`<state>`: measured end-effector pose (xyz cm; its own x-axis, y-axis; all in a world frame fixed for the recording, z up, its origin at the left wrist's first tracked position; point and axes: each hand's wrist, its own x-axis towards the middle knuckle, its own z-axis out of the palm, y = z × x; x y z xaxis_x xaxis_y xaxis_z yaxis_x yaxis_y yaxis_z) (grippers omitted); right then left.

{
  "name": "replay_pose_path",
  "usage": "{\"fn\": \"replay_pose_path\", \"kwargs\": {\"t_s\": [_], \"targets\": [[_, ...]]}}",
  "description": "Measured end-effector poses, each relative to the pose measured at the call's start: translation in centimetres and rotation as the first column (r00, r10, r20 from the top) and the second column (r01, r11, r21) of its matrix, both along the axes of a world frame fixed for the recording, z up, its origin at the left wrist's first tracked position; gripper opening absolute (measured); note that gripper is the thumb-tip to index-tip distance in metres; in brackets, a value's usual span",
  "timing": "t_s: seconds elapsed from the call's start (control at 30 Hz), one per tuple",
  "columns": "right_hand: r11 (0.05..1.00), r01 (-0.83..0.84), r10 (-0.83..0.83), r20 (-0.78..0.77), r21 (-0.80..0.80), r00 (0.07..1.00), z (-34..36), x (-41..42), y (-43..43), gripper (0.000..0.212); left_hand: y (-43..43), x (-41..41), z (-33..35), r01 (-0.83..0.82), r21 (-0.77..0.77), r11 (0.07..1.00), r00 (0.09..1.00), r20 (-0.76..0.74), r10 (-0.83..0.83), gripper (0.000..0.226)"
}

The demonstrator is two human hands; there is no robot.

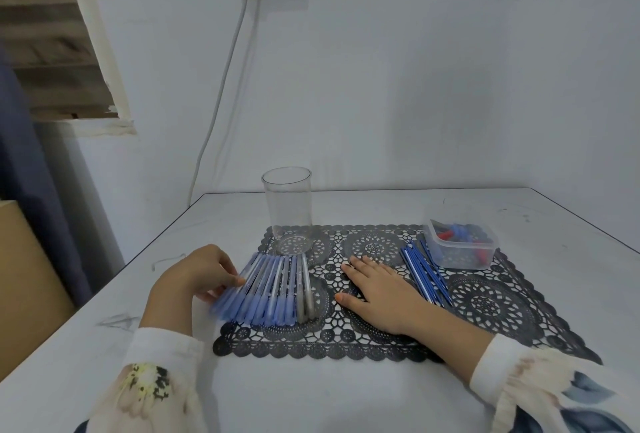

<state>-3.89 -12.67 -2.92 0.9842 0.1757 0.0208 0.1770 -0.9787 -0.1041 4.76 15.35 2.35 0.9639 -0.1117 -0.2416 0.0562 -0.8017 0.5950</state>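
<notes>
My left hand (194, 280) sits at the left edge of the row of clear plastic pen barrels with blue grips (277, 290), which lies on the black lace-patterned placemat (485, 301) just in front of the tall clear plastic tumbler (289, 211). The fingers curl against the outermost barrels, but blur hides whether they have closed on one. My right hand (379, 297) lies open and flat on the mat between the barrels and the bundle of thin blue refills (424, 277). I'd take only the end barrel, pinching it mid-length and lifting straight up so its neighbours don't roll. The flat hand should hold the mat down, ready for a refill.
</notes>
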Motion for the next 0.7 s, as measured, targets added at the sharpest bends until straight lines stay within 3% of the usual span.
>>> {"fn": "replay_pose_path", "kwargs": {"t_s": [0.43, 0.53, 0.7], "targets": [[0.998, -0.001, -0.001, 0.036, 0.057, 0.999, 0.2, -0.2, 0.1, 0.067, 0.0, 0.2, -0.4, -0.02, 0.032, 0.999, 0.999, 0.051, 0.019, 0.016], [0.965, -0.006, -0.032, 0.142, 0.261, 0.989, 1.2, -0.6, 0.2, 0.049, -0.3, 0.3, -0.3, -0.046, 0.003, 0.999, 0.981, 0.186, 0.045, 0.016], [0.824, 0.121, -0.297, 0.24, 0.554, 0.924, 4.0, -1.8, -1.0, 0.025, -1.1, 0.3, -0.1, -0.044, -0.061, 0.997, 0.923, 0.38, 0.064, 0.018]]}}
